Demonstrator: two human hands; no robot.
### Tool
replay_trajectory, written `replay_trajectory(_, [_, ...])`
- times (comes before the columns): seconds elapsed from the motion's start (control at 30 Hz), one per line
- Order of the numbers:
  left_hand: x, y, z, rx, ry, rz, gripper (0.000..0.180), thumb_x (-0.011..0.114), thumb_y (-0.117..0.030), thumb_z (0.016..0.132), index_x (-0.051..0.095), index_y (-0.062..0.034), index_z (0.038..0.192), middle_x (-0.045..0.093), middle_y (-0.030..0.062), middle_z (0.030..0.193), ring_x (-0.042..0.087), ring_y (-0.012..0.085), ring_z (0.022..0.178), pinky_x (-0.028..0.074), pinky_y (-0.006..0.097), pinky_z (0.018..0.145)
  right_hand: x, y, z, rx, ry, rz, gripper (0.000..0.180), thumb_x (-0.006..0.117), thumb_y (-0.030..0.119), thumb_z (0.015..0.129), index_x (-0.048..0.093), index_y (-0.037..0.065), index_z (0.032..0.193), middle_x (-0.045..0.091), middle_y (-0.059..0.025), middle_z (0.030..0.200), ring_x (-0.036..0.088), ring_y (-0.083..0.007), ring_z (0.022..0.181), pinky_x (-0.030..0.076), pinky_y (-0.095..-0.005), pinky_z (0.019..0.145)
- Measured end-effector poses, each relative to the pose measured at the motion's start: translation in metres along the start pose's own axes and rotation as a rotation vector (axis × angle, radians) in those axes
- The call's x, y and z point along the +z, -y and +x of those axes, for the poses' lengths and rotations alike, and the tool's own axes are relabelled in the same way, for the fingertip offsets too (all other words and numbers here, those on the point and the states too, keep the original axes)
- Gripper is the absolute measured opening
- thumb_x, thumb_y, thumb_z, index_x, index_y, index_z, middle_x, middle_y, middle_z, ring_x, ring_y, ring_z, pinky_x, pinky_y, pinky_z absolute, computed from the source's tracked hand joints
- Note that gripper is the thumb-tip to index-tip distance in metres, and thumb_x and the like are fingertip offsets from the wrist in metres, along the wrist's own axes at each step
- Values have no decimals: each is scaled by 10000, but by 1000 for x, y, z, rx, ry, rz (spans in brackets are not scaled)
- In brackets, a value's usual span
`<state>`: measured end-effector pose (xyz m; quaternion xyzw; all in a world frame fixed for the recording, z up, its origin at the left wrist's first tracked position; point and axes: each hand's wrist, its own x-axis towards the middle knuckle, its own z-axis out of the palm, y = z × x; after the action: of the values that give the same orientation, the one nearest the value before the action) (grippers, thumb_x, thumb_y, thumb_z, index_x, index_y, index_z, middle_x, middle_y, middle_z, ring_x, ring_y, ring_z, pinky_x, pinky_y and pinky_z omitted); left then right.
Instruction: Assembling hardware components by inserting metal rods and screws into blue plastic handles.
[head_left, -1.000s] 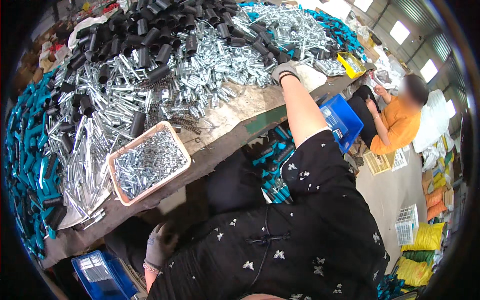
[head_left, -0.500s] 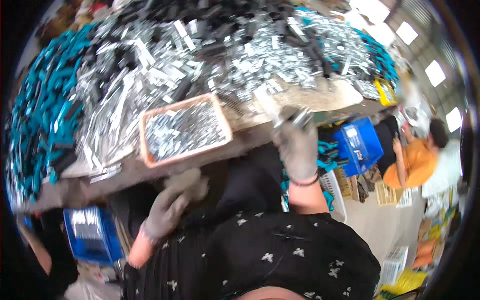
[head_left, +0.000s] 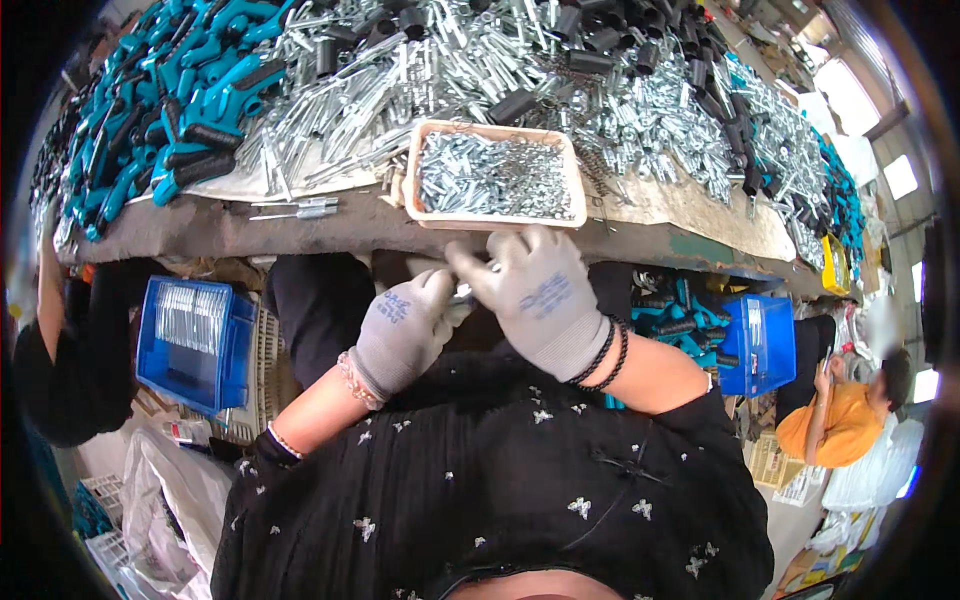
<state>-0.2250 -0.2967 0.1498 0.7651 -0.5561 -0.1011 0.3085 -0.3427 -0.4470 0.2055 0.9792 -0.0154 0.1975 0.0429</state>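
Note:
My left hand [head_left: 405, 330], in a grey glove, is closed with its thumb and fingers pinching a small silver metal part [head_left: 462, 291]. Beside it my right hand [head_left: 540, 295], gloved too, has its thumb and index finger closed together. A tiny shiny bit shows at those fingertips, too small to name. Both hands meet just in front of the bench edge, above my lap. Beyond them a pale pink tray [head_left: 497, 219] of small metal pins and springs stands on the bench. Several metal shafts [head_left: 300, 209] lie left of the tray, near the edge.
Heaped on the bench [head_left: 225, 232] are teal-and-black handles [head_left: 215, 85], silver metal parts [head_left: 650, 140] and black sleeves [head_left: 511, 106]. Blue bins [head_left: 228, 345] stand low on either side. A person in orange [head_left: 840, 425] sits at the right; another person's arm [head_left: 50, 290] is at far left.
My right hand has come down and left from the metal parts over the bench. My left hand has risen to meet it, fingers now pinching a metal part. The view has turned.

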Motion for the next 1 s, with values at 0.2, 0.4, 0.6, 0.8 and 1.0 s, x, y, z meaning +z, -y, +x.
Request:
replay_trajectory(0.2, [-2, 22, -23, -73, -101, -454, 562, 788, -210, 818, 511, -3, 1262, 657, 214, 1035, 666, 371, 955, 529, 415, 809, 6, 7, 1, -51, 28, 784, 320, 673, 108, 844, 640, 79, 1161, 642, -131, 1015, 625, -357, 958, 527, -427, 784])
replay_trajectory(0.4, [-9, 26, -29, 147, -76, -352, 1020, 853, -294, 764, 253, -27, 1544, 596, 259, 1270, 605, 412, 1123, 512, 423, 913, 48, 37, -11, 126, 211, 842, 499, 855, 443, 752, 642, -2, 828, 664, -167, 770, 648, -350, 669, 499, -399, 605])
replay_trajectory(0.6, [-18, 41, -48, 64, 157, -376, 972, 758, -423, 850, 204, -73, 1567, 671, 264, 941, 667, 436, 842, 514, 467, 716, 51, 42, -6, 160, 182, 836, 439, 708, 436, 886, 689, 4, 808, 630, -207, 690, 631, -378, 646, 467, -432, 593])
replay_trajectory(0.8, [-35, 38, -52, 50, 107, -450, 615, 710, -387, 912, 491, -73, 1394, 689, 230, 969, 684, 399, 867, 529, 445, 737, 28, 36, 4, 383, 267, 1112, 406, 686, 376, 922, 698, -12, 804, 623, -199, 677, 626, -339, 605, 451, -401, 568])
replay_trajectory(1.0, [-32, 50, -68, -64, -91, -556, 305, 760, -110, 812, 667, -14, 1086, 675, 132, 982, 660, 244, 893, 522, 347, 810, 27, 5, 29, 68, 592, 721, 564, 535, 567, 962, 709, 31, 930, 694, -213, 842, 671, -420, 850, 524, -472, 768])
